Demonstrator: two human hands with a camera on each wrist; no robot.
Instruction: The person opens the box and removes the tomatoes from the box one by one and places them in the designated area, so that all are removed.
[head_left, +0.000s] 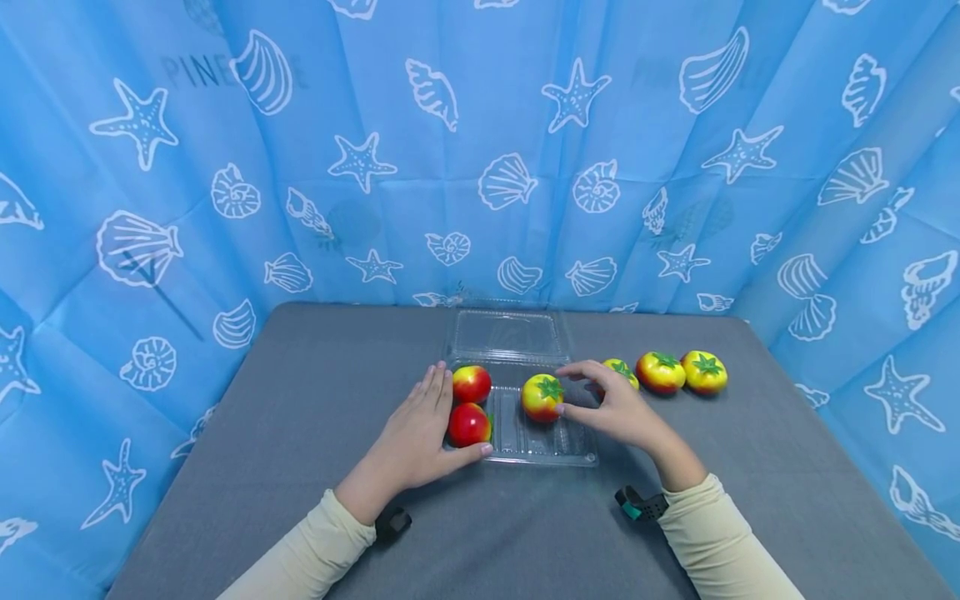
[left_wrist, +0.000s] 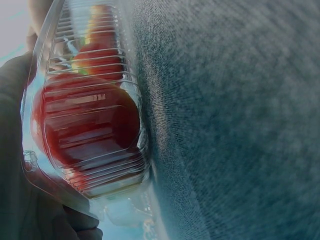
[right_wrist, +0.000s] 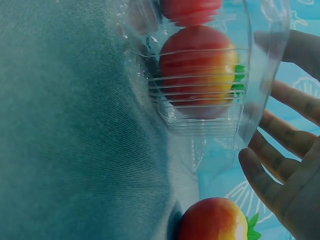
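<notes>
A clear plastic clamshell box [head_left: 507,417] lies with its lid [head_left: 507,334] folded back, away from me. Two red tomatoes [head_left: 471,384] [head_left: 469,425] sit one behind the other along its left side. A yellow-and-red tomato [head_left: 542,397] with a green leafy top is at the right of the box. My left hand [head_left: 417,436] rests along the box's left wall, fingers straight, thumb by the front edge. Around the right side of the yellow-and-red tomato, my right hand [head_left: 613,406] has its fingers spread and loosely bent; the right wrist view shows the fingers [right_wrist: 285,132] beside the box rim.
To the right of the box stand more yellow-and-red tomatoes [head_left: 661,372] [head_left: 705,372] in a row; one [head_left: 622,373] is partly behind my right hand. Grey cloth covers the table [head_left: 330,367]. A blue curtain [head_left: 480,150] with shell prints hangs behind it.
</notes>
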